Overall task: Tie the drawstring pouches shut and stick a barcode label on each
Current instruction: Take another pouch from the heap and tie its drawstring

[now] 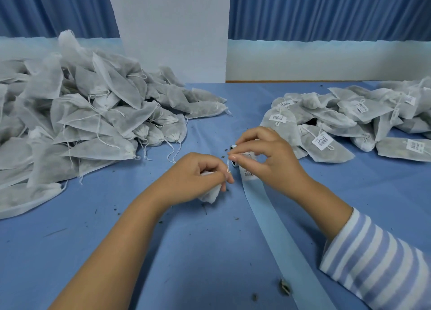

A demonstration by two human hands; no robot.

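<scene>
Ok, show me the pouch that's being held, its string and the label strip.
pouch (211, 194): head view, on the white fabric at its lower end.
string (227, 166): head view, on its middle stretch.
label strip (279, 228): head view, on its bare blue backing.

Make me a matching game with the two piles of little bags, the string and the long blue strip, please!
Things:
1. left pile of pouches
2. right pile of pouches
3. white string
4. blue strip

What fits:
A. pulled up from the pouch in the left hand by the right hand
B. barcode labels stuck on
C. lying flat on the table, running toward the person
D. no labels showing

Pairs: 1-D, 2-B, 3-A, 4-C.
</scene>
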